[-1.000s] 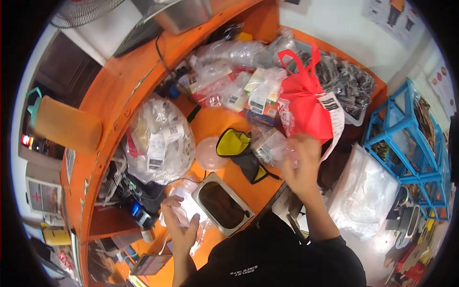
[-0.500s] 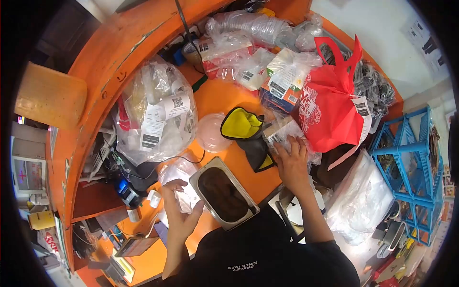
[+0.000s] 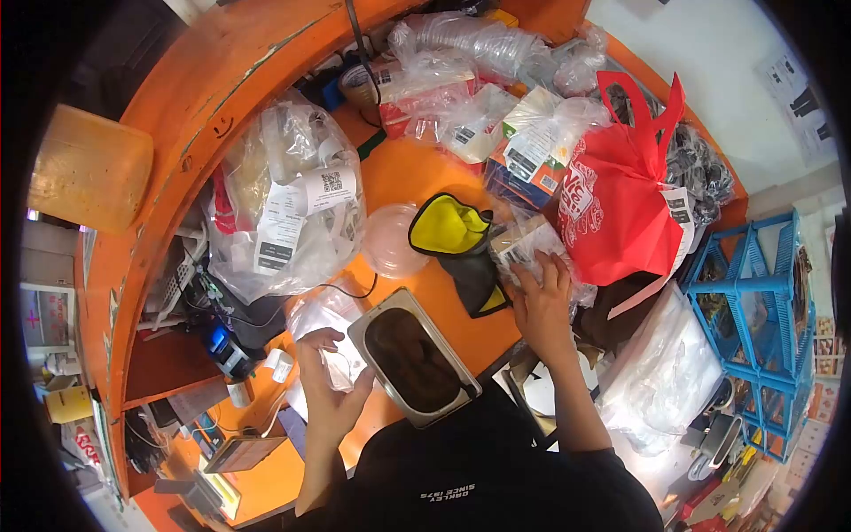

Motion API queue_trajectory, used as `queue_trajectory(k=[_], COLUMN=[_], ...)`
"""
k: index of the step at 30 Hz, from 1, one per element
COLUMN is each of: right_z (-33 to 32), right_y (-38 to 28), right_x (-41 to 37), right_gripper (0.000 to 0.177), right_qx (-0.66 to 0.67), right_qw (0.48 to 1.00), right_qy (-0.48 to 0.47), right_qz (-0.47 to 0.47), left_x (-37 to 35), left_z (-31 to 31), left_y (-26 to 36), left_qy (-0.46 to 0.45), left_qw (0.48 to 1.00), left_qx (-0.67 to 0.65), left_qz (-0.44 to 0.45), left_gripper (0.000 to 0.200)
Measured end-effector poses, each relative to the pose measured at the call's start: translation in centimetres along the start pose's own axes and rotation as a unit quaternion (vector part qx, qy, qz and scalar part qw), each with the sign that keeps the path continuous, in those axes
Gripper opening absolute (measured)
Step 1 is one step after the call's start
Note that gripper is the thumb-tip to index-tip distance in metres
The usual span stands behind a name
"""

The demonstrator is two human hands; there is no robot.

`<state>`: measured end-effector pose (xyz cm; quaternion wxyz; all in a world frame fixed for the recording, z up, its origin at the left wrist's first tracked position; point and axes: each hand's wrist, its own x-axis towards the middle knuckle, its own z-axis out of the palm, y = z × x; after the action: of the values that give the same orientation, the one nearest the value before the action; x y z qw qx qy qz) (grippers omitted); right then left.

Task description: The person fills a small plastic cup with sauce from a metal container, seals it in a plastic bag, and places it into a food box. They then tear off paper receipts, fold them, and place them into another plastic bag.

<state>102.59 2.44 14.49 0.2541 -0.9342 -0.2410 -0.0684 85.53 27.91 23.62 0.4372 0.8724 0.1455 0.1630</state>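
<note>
Bagged box (image 3: 525, 236) under right grip (image 3: 543, 306), fingers splayed, left grip (image 3: 328, 386) curved by clear plastic (image 3: 340, 362), hold unclear, shirt (image 3: 496, 474) reading "OAKLEY SINCE 1975"

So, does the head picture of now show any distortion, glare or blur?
Head view: strong fisheye look, the orange ledge appearing bowed, corners black; head view: whitish shine on the translucent plastic at lower right; head view: right hand fairly sharp, without obvious blur.

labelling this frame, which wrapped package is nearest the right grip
The clear-wrapped package between the yellow-lined black pouch and the red bag: the right grip rests on it, while the other wrapped packages lie farther off.
</note>
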Motion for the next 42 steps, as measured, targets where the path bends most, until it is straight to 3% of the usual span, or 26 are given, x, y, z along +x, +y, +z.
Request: queue_trajectory(k=[3, 5, 9, 11, 14, 15, 17, 18, 20, 22, 24, 26, 27, 28, 30, 33, 35, 37, 38, 40, 41, 42], right_z=[0.1, 0.0, 0.0, 0.1, -0.7, -1.0, -1.4, -1.3, 0.3, 3.6, 7.7, 14.2, 10.0, 9.1, 8.9, 7.5, 7.8, 7.9, 8.0, 8.6, 9.4, 10.5], right_y=[0.0, -0.2, -0.2, -0.1, -1.2, -2.0, -3.9, -4.8, -5.8, -6.5, -4.9, -1.1, -1.9, -0.9, 0.3, -0.7, -0.1, 0.7, 0.8, 0.7, 0.2, -0.5], right_x=[0.2, 0.3, 0.4, 0.5, 1.0, 1.9, 4.7, 6.4, 9.8, 14.1, 19.4, 24.6, 26.8, 28.6, 31.2, 30.0, 29.9, 29.5, 29.3, 28.6, 27.8, 26.8], right_gripper=[0.039, 0.034, 0.033, 0.035, 0.031, 0.031, 0.027, 0.025, 0.022, 0.022, 0.035, 0.052, 0.064, 0.062, 0.059, 0.057, 0.055, 0.050, 0.050, 0.043, 0.042, 0.042], right_qx=[0.005, -0.005, -0.003, 0.014, -0.002, -0.001, 0.012, 0.041, 0.125, 0.109, 0.103, 0.139, 0.260, 0.294, 0.454, 0.451, 0.414, 0.360, 0.358, 0.140, 0.008, -0.124], right_qw=[1.000, 1.000, 1.000, 1.000, 0.999, 1.000, 0.994, 0.991, 0.990, 0.984, 0.954, 0.986, 0.961, 0.945, 0.849, 0.858, 0.877, 0.910, 0.910, 0.986, 0.998, 0.988], right_qy=[0.001, 0.009, 0.010, -0.004, 0.011, 0.011, 0.104, 0.121, 0.019, -0.131, -0.262, 0.012, -0.035, 0.083, 0.139, 0.106, 0.103, 0.017, 0.018, 0.003, -0.045, -0.092], right_qz=[-0.001, 0.002, 0.000, 0.017, 0.033, 0.029, -0.008, -0.044, -0.065, -0.058, -0.102, -0.086, 0.090, 0.114, 0.232, 0.221, 0.222, 0.206, 0.208, 0.088, 0.048, 0.009], left_x=[0.4, 1.4, 3.7, 4.4, 5.9, 6.2, 6.7, 7.0, 7.5, 7.6, 7.4, 7.3, 7.0, 6.9, 7.2, 7.5, 7.6, 7.6, 7.6, 7.6, 7.5, 7.2], left_z=[-1.1, -3.2, -8.0, -10.8, -14.4, -15.5, -17.2, -16.9, -16.7, -17.0, -17.5, -18.0, -18.2, -18.3, -17.9, -17.3, -17.2, -17.2, -17.2, -17.1, -17.1, -17.2], left_y=[-0.1, -1.2, -1.5, -0.5, 0.3, -0.2, -1.0, -1.1, -1.2, -1.6, -2.2, -2.9, -3.2, -3.5, -3.1, -2.9, -2.9, -2.7, -2.8, -3.0, -3.6, -4.8], left_qy=[0.005, 0.074, 0.279, 0.339, 0.350, 0.353, 0.253, 0.265, 0.271, 0.277, 0.277, 0.276, 0.264, 0.251, 0.260, 0.273, 0.279, 0.275, 0.273, 0.281, 0.280, 0.289], left_qw=[0.998, 0.958, 0.877, 0.829, 0.803, 0.801, 0.825, 0.811, 0.814, 0.822, 0.823, 0.823, 0.838, 0.852, 0.846, 0.848, 0.856, 0.844, 0.846, 0.839, 0.841, 0.880], left_qx=[0.059, 0.273, 0.369, 0.425, 0.438, 0.440, 0.479, 0.493, 0.486, 0.465, 0.466, 0.469, 0.456, 0.443, 0.445, 0.429, 0.411, 0.438, 0.437, 0.441, 0.437, 0.360], left_qz=[-0.015, 0.042, 0.131, 0.130, 0.202, 0.200, 0.160, 0.168, 0.168, 0.177, 0.170, 0.162, 0.142, 0.122, 0.135, 0.147, 0.144, 0.140, 0.140, 0.150, 0.153, 0.116], left_gripper=[0.054, 0.050, 0.042, 0.038, 0.030, 0.030, 0.029, 0.029, 0.030, 0.035, 0.036, 0.037, 0.038, 0.038, 0.040, 0.042, 0.043, 0.045, 0.045, 0.041, 0.041, 0.039])
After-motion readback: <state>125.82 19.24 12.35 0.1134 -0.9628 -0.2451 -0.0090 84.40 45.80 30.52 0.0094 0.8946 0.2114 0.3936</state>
